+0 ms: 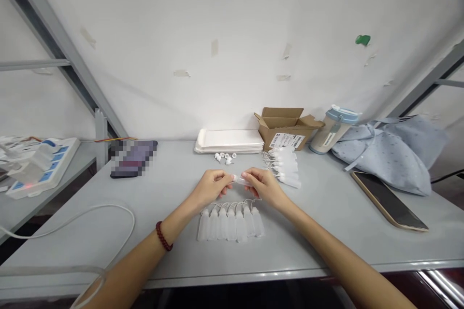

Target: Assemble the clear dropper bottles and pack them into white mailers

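Note:
Between both hands, above the table, a small translucent plastic bottle point(243, 181) lies sideways with its white cap end to the left. My left hand point(210, 187) pinches that cap end, while my right hand point(267, 187) grips the bottle's body; the fingers cover much of it. Just below the hands, several similar bottles point(231, 226) lie in a row, their thin white tubes curling at the top. More such bottles point(288, 171) are piled behind my right hand. Beyond the fingertips sit several small white caps and nozzle pieces point(228, 159).
Along the wall stand a stack of white trays point(232, 140), an open cardboard box point(286, 129) and a blue-lidded cup point(332, 130). At right lie a blue cloth bag point(387, 154) and a phone point(389, 203). A dark packet point(133, 159), white cable point(126, 210) and power strip point(54, 169) are left.

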Demonstrator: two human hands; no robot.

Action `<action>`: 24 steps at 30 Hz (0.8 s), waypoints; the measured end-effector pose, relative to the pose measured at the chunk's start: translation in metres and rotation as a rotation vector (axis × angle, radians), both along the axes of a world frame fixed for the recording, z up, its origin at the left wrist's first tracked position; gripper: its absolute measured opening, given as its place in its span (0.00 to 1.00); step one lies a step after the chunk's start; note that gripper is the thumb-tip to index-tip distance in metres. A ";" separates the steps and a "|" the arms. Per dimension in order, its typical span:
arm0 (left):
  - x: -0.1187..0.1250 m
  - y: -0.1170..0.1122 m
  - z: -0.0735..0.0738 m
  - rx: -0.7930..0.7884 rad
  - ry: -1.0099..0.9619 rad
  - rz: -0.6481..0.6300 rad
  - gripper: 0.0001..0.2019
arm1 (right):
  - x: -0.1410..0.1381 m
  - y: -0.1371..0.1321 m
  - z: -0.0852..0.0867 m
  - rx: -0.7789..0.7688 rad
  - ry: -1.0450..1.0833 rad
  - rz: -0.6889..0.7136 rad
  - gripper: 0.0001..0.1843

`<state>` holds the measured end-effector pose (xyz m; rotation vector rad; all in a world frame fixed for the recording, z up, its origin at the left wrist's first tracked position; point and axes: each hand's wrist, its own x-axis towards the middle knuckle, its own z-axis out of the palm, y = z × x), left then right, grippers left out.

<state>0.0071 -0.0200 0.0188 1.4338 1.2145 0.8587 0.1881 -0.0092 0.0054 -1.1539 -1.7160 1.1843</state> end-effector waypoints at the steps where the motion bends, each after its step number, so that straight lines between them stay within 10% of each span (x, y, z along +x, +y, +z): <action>1: 0.000 0.000 0.001 0.008 -0.011 0.001 0.16 | 0.000 0.000 0.000 -0.013 0.007 0.005 0.18; 11: 0.003 0.001 -0.005 -0.007 -0.059 -0.051 0.19 | -0.002 -0.002 0.002 -0.045 0.031 0.009 0.20; 18: 0.002 0.001 -0.002 -0.118 -0.185 0.034 0.18 | 0.003 -0.005 -0.004 0.534 -0.229 -0.080 0.15; 24: -0.004 0.000 0.002 -0.136 -0.167 -0.011 0.17 | 0.003 -0.007 -0.005 0.650 -0.245 -0.062 0.16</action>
